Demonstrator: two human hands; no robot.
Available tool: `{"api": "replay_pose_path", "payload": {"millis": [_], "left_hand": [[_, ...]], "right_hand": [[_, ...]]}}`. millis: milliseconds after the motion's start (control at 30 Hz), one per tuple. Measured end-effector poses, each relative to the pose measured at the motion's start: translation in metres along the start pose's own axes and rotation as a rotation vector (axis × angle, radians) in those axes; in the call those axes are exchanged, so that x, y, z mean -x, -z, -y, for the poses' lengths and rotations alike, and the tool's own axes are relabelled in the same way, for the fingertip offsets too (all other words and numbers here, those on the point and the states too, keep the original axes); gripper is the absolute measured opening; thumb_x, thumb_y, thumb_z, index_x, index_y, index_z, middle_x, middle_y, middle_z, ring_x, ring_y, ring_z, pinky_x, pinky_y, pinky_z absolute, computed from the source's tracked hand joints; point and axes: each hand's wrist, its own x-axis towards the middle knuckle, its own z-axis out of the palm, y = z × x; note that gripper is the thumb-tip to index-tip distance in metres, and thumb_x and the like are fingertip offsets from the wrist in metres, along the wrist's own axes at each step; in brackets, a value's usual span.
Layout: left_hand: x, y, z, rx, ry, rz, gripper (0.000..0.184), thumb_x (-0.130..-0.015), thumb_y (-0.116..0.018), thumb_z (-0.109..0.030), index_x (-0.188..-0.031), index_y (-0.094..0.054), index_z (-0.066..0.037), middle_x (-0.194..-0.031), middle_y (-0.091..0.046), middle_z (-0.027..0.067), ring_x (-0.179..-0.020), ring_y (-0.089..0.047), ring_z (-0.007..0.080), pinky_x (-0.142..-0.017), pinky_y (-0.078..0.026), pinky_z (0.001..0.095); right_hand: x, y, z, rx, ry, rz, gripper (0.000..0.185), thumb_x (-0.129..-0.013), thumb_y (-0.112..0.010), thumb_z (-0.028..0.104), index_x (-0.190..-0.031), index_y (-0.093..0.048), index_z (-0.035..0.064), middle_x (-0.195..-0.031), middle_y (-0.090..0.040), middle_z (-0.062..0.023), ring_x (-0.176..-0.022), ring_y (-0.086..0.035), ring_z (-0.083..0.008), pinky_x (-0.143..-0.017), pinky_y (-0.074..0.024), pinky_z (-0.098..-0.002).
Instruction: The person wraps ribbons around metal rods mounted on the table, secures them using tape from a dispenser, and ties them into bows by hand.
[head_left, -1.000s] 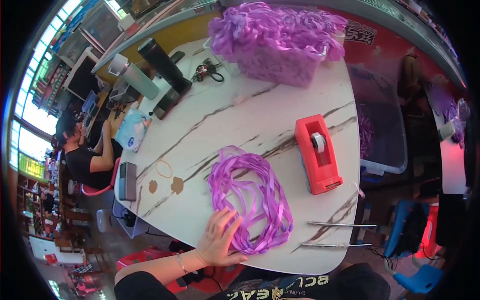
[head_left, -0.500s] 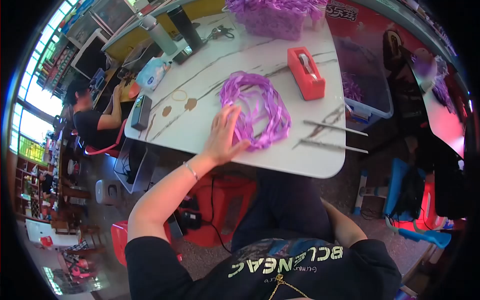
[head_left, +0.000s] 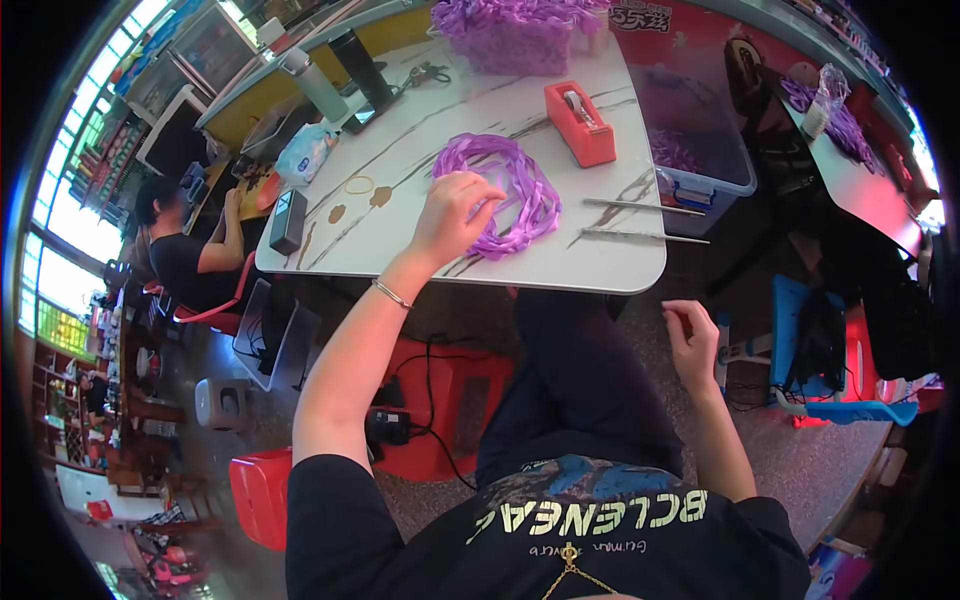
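Observation:
On the white marble-patterned table lies a loose ring of purple ribbon, made of several flat, shiny strands. My left hand is over the ring's left side, its fingers bent and its thumb close to the forefinger, closed on ribbon strands; the exact grip is partly hidden by the hand. Past the table's front edge, to the right of my legs, my right hand hangs in the air. Its fingers are curled in with the thumb near the fingertips, and whatever may be between them is hidden.
A red tape dispenser stands behind the ring. Two thin metal tools lie at right. A clear box of purple ribbon sits at the back. Phone, tissues and bottles are left; another person sits beyond.
My left hand has gone from lying spread on the ring to bent fingers at its left side. My right hand has come up into view from beside my leg. The view has shifted slightly.

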Motion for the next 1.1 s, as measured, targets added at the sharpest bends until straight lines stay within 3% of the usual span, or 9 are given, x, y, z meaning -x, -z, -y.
{"api": "replay_pose_path", "payload": {"millis": [33, 100, 200, 333, 533, 600, 700, 933, 1100], "left_hand": [[-0.003, 0.000, 0.001, -0.002, -0.002, -0.004, 0.008, -0.073, -0.062, -0.007, -0.081, -0.063, -0.006, -0.078, -0.058, 0.0074, -0.077, -0.057, 0.0248, -0.070, -0.043, 0.0344], [-0.012, 0.001, 0.006, 0.019, 0.047, 0.166, 0.006, -0.073, -0.063, -0.013, -0.077, -0.063, -0.008, -0.072, -0.058, 0.0054, -0.071, -0.057, 0.0233, -0.069, -0.042, 0.0362], [-0.017, 0.000, 0.006, 0.091, 0.045, 0.250, 0.007, -0.073, -0.063, -0.015, -0.076, -0.064, -0.009, -0.070, -0.058, 0.0048, -0.067, -0.056, 0.0231, -0.066, -0.042, 0.0359], [-0.023, -0.004, -0.003, 0.175, 0.125, 0.353, 0.007, -0.073, -0.063, -0.017, -0.074, -0.062, -0.010, -0.070, -0.058, 0.0037, -0.068, -0.057, 0.0217, -0.070, -0.041, 0.0356], [-0.021, -0.001, 0.012, -0.127, 0.114, 0.545, 0.005, -0.073, -0.062, -0.016, -0.073, -0.060, -0.012, -0.071, -0.058, 0.0019, -0.071, -0.057, 0.0178, -0.084, -0.034, 0.0333], [-0.018, 0.004, 0.013, 0.089, 0.213, 0.707, 0.006, -0.073, -0.063, -0.014, -0.078, -0.060, -0.012, -0.072, -0.058, 0.0007, -0.073, -0.057, 0.0162, -0.088, -0.032, 0.0326], [-0.019, 0.009, 0.012, 0.148, 0.172, 0.743, 0.010, -0.073, -0.062, -0.011, -0.083, -0.061, -0.013, -0.075, -0.058, -0.0004, -0.077, -0.057, 0.0149, -0.090, -0.030, 0.0334], [-0.018, 0.013, 0.015, 0.088, 0.099, 0.771, 0.017, -0.071, -0.062, -0.007, -0.087, -0.061, -0.010, -0.079, -0.056, 0.0020, -0.081, -0.054, 0.0173, -0.088, -0.032, 0.0320], [-0.018, 0.011, 0.016, -0.026, 0.009, 0.663, 0.014, -0.066, -0.064, -0.008, -0.079, -0.062, -0.012, -0.076, -0.053, 0.0031, -0.078, -0.054, 0.0207, -0.077, -0.039, 0.0343]], "right_hand": [[-0.010, -0.004, 0.014, 0.000, 0.005, -0.002, 0.008, -0.078, -0.061, 0.000, -0.086, -0.061, 0.0017, -0.073, -0.059, -0.0064, -0.066, -0.057, -0.0147, -0.059, -0.0449, -0.0236], [-0.031, -0.016, 0.034, 0.038, 0.317, -0.016, 0.011, -0.073, -0.063, -0.003, -0.083, -0.062, 0.0030, -0.073, -0.058, -0.0096, -0.066, -0.058, -0.0190, -0.057, -0.0463, -0.0257], [-0.057, -0.040, 0.046, -0.028, 0.386, 0.045, 0.013, -0.072, -0.063, -0.003, -0.082, -0.062, 0.0036, -0.073, -0.059, -0.0085, -0.062, -0.058, -0.0196, -0.053, -0.0467, -0.0275], [-0.070, -0.056, 0.041, -0.017, 0.260, 0.203, 0.011, -0.072, -0.065, 0.000, -0.081, -0.063, 0.0056, -0.070, -0.058, -0.0056, -0.056, -0.056, -0.0165, -0.050, -0.0454, -0.0266], [-0.079, -0.052, 0.044, -0.016, 0.180, 0.303, 0.005, -0.072, -0.067, 0.009, -0.076, -0.064, 0.0087, -0.065, -0.057, -0.0024, -0.052, -0.055, -0.0133, -0.048, -0.0437, -0.0243], [-0.079, -0.051, 0.044, -0.024, 0.176, 0.343, 0.004, -0.072, -0.067, 0.008, -0.075, -0.064, 0.0083, -0.065, -0.057, -0.0025, -0.052, -0.055, -0.0132, -0.048, -0.0439, -0.0244], [-0.080, -0.050, 0.042, -0.042, 0.174, 0.369, 0.004, -0.072, -0.067, 0.008, -0.075, -0.064, 0.0081, -0.065, -0.057, -0.0026, -0.052, -0.055, -0.0132, -0.048, -0.0440, -0.0244], [-0.079, -0.051, 0.039, -0.059, 0.193, 0.356, 0.004, -0.071, -0.067, 0.007, -0.074, -0.064, 0.0080, -0.065, -0.057, -0.0028, -0.052, -0.055, -0.0135, -0.048, -0.0439, -0.0244], [-0.078, -0.053, 0.040, -0.053, 0.194, 0.334, 0.005, -0.071, -0.068, 0.006, -0.074, -0.064, 0.0077, -0.064, -0.057, -0.0029, -0.052, -0.055, -0.0132, -0.047, -0.0431, -0.0242]]}}
